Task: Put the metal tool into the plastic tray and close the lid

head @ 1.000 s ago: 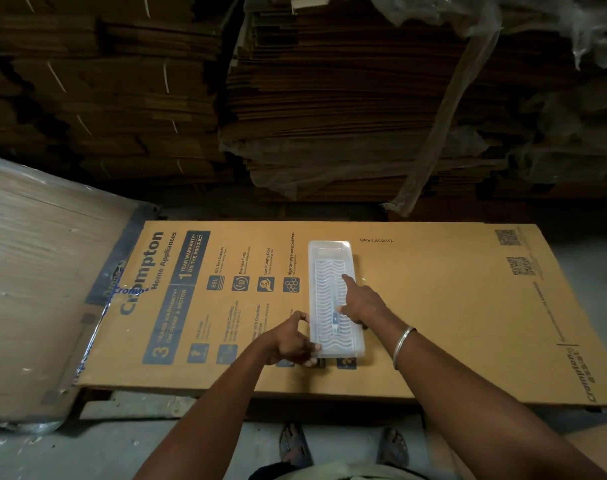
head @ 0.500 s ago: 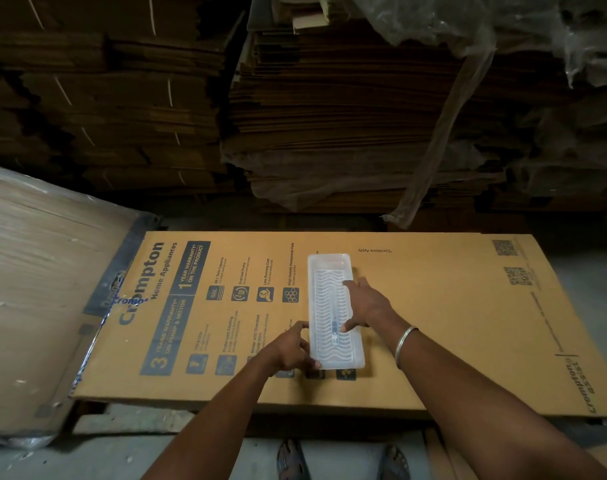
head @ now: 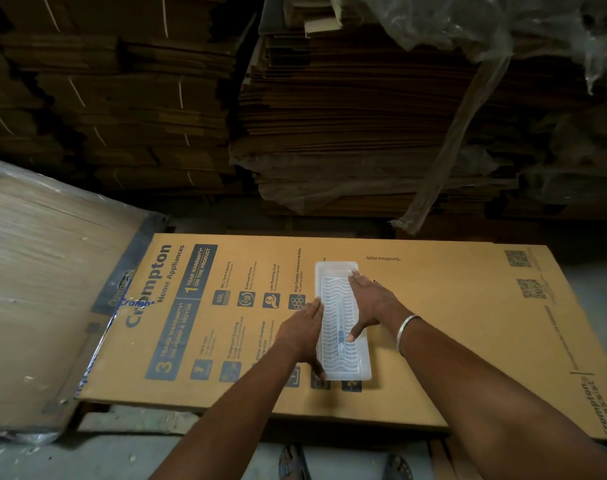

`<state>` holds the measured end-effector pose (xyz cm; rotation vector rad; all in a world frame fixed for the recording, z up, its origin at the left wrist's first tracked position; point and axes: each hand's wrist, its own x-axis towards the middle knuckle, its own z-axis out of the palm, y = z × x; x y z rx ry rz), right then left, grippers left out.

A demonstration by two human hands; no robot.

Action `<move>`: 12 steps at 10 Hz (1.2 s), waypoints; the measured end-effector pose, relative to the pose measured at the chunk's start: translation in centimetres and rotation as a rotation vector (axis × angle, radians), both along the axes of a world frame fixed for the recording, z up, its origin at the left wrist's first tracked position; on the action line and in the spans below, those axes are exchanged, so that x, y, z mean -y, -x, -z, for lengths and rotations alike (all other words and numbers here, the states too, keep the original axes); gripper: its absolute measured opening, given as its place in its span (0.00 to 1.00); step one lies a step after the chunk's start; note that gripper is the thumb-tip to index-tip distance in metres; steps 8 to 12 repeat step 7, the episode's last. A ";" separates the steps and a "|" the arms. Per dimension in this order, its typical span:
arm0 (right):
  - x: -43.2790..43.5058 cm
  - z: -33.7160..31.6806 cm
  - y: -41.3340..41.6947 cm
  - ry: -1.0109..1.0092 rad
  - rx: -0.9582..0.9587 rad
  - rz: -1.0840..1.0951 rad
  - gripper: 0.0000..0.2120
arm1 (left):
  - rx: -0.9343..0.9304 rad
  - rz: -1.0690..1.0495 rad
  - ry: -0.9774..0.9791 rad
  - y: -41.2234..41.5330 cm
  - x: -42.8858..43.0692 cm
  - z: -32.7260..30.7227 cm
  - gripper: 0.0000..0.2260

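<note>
A long translucent plastic tray (head: pixel 340 362) with a wavy-ribbed lid lies lengthwise on a flat printed cardboard sheet (head: pixel 468 323). The lid sits down over the tray. My left hand (head: pixel 303 332) lies flat along the tray's left edge, fingers straight and together. My right hand (head: pixel 371 304) is spread flat on the lid's right side, fingertips near the far end and thumb pressing mid-lid. A small dark shape shows through the lid near my thumb; I cannot tell if it is the metal tool.
Tall stacks of flattened cardboard (head: pixel 329 116) stand behind the sheet, some under loose plastic wrap (head: pixel 461 133). A wrapped bundle of boards (head: pixel 35 289) lies to the left. My sandalled feet (head: pixel 295 462) show below the sheet's near edge.
My left hand opened from a pinch at the tray's near left corner and slid up flat along its left edge. My right hand went from pointing to pressing flat on the lid.
</note>
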<state>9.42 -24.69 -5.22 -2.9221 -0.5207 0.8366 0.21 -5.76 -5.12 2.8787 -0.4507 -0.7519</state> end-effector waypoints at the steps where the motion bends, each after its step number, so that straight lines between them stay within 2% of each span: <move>1: 0.1 0.3 -0.2 -0.028 -0.021 0.011 0.78 | 0.006 0.004 0.021 -0.1 -0.1 0.0 0.71; 2: 0.5 0.8 -0.4 -0.069 -0.039 0.007 0.78 | 0.003 -0.006 0.061 -0.4 -0.8 0.3 0.70; 3: 1.0 0.6 -0.5 -0.113 -0.049 -0.011 0.74 | 0.078 -0.037 0.088 -0.8 -1.4 -0.1 0.60; 4: 1.3 0.4 -0.4 -0.138 -0.013 0.014 0.65 | 0.205 -0.081 0.107 -1.7 -1.6 -0.5 0.49; 5: 1.4 0.1 0.0 -0.157 0.160 0.068 0.49 | 0.295 -0.137 0.088 -2.7 -1.3 -1.3 0.43; 6: 1.1 -1.2 -0.5 -0.174 0.330 0.081 0.43 | 0.413 -0.207 0.065 -4.7 -1.2 -2.3 0.38; 7: 0.6 -2.8 -1.4 -0.206 0.513 0.136 0.43 | 0.570 -0.253 0.064 -6.6 -1.3 -3.7 0.36; 12: 0.6 -2.8 -1.4 -0.206 0.513 0.136 0.43 | 0.570 -0.253 0.064 -6.6 -1.3 -3.7 0.36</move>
